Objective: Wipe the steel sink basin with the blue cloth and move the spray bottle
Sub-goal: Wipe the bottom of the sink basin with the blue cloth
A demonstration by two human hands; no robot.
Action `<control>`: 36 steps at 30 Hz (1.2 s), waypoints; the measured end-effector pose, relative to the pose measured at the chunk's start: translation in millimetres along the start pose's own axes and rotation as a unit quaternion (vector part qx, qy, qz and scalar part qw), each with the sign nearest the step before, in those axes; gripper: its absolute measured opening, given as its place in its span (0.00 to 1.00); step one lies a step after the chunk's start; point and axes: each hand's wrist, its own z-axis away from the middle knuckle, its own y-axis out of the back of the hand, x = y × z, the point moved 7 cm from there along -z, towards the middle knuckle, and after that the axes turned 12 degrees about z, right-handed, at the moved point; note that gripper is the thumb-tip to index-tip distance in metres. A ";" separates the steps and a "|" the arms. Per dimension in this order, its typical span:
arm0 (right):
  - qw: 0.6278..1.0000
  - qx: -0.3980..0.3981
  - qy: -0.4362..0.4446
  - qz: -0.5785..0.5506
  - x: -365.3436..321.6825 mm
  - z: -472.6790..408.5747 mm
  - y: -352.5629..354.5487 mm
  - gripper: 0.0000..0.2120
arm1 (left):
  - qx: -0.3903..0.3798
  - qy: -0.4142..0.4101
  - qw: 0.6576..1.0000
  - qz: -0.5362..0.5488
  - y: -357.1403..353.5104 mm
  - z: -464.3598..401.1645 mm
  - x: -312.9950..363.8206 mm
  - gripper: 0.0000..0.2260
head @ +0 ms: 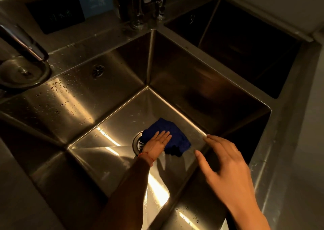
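Down on the floor of the steel sink basin [112, 152], the left hand [158, 141] lies flat with straight fingers pressing the blue cloth [172, 135], which sits bunched right beside the drain [137, 143] and covers its far edge. That hand hides part of the drain too, so only a curved slice of the strainer shows. Nearer the camera, the right hand [228, 166] hovers over the basin's right side, fingers spread and relaxed, grasping nothing. Water spots fleck the left wall. A tap [24, 44] juts in at the left, cut off by the frame edge. More chrome fittings [140, 4] stand at the back, their tops cropped away. A second basin [245, 42] on the right is too dark to read. No spray bottle can be made out in this view.
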 end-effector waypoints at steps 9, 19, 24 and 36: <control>1.000 0.000 -0.004 -0.010 -2.9 0.5 1.8 0.23 | -0.008 0.062 0.997 0.035 -19.0 32.0 26.5 0.35; 1.000 -0.004 -0.004 -0.006 -2.3 1.0 0.5 0.24 | -0.008 0.113 0.991 0.068 -4.3 19.9 21.5 0.33; 1.000 -0.011 -0.009 -0.002 -0.7 1.9 0.6 0.24 | 0.011 0.134 0.988 0.082 -11.5 34.6 31.6 0.32; 1.000 -0.025 -0.017 0.000 -1.0 1.3 0.6 0.26 | 0.038 0.164 0.981 0.101 -19.6 69.3 42.8 0.28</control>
